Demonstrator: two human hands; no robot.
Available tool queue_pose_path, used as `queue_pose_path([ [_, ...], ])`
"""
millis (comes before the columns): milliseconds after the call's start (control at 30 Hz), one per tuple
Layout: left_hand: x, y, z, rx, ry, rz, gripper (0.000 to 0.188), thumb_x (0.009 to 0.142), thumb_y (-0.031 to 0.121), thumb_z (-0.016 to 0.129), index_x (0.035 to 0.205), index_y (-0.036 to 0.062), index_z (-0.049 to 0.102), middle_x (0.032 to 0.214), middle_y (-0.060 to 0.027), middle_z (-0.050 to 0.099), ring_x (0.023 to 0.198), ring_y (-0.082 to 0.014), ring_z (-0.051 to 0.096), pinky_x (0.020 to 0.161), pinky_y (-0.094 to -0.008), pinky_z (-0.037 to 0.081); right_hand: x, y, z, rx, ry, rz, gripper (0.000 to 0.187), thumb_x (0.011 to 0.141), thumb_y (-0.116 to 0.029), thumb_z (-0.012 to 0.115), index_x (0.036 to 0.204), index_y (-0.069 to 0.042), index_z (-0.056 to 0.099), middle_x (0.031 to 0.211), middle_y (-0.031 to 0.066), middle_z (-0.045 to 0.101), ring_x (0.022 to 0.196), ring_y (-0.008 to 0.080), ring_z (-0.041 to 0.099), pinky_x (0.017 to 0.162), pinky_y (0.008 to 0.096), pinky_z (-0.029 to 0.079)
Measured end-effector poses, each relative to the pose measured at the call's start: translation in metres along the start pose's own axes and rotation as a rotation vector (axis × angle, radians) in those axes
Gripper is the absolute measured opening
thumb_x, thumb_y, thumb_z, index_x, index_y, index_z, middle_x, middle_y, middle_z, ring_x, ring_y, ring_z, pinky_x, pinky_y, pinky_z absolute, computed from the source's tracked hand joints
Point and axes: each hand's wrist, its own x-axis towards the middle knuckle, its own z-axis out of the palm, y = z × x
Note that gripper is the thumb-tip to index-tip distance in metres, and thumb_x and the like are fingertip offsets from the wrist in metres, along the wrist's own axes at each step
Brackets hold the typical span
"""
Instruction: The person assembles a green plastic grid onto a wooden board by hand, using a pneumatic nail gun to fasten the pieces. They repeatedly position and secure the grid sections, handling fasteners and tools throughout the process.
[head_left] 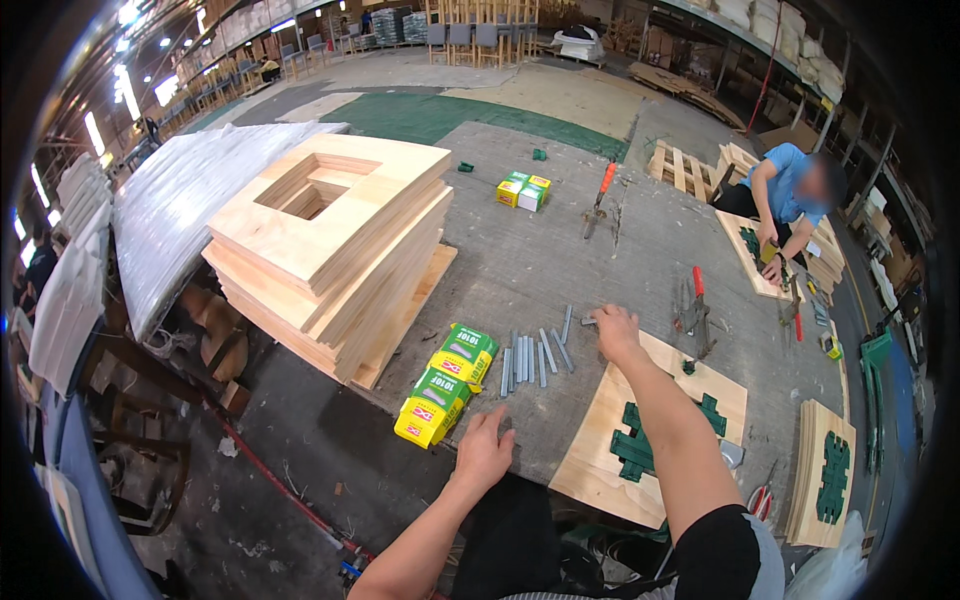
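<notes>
My right hand reaches over the table with its fingers pinched on the end of a short grey staple strip. Several more staple strips lie loose side by side just to its left. By the near table edge, my left hand holds nothing, its thumb apart from the loosely bent fingers. Beyond it stand two yellow-and-green staple boxes. Under my right forearm lies a plywood panel with dark green webbing woven across it; the forearm hides part of both.
A tall stack of plywood frames stands left. Red-handled pliers lie right of my right hand; another red-handled tool and small boxes are farther back. A co-worker handles a panel at right. Red-handled scissors lie near.
</notes>
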Motion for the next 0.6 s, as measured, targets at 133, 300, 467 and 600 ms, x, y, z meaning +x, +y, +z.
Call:
queue_pose_path([
  [133,0.016,0.0,0.012,0.164,0.074,-0.033,0.054,0.094,0.019,0.068,0.143,0.0033,0.053,0.129,-0.0185,0.058,0.106,-0.0388,0.065,0.089,-0.0472,0.054,0.003,0.0,0.004,0.02,0.041,-0.048,0.025,0.091,-0.007,0.061,0.115,-0.012,0.067,0.122,0.0089,0.063,0.124,0.0325,0.055,0.099,0.0544,0.046],
  [300,0.044,0.007,0.028,0.24,0.037,0.002,0.052,0.095,0.019,0.065,0.142,0.0018,0.053,0.132,-0.0179,0.057,0.11,-0.04,0.065,0.087,-0.049,0.056,0.008,0.008,0.013,0.124,0.029,-0.018,0.019,0.091,-0.007,0.059,0.109,-0.01,0.066,0.118,0.0146,0.064,0.118,0.037,0.06,0.098,0.0504,0.048],
  [467,0.086,0.005,0.042,0.303,0.131,0.096,0.048,0.095,0.016,0.063,0.141,0.0042,0.055,0.135,-0.0172,0.057,0.111,-0.0376,0.066,0.086,-0.0482,0.058,0.016,-0.022,0.022,0.395,0.063,0.127,0.02,0.089,-0.008,0.061,0.108,-0.004,0.065,0.111,0.0226,0.067,0.108,0.0439,0.064,0.094,0.0531,0.051],
  [600,0.083,-0.005,0.045,0.276,0.311,0.183,0.046,0.094,0.013,0.065,0.138,0.0062,0.057,0.132,-0.0186,0.057,0.109,-0.0392,0.065,0.086,-0.0476,0.058,0.012,-0.078,0.031,0.531,0.07,0.19,0.018,0.09,-0.01,0.063,0.106,-0.001,0.066,0.105,0.0232,0.071,0.103,0.0434,0.067,0.091,0.0519,0.053],
])
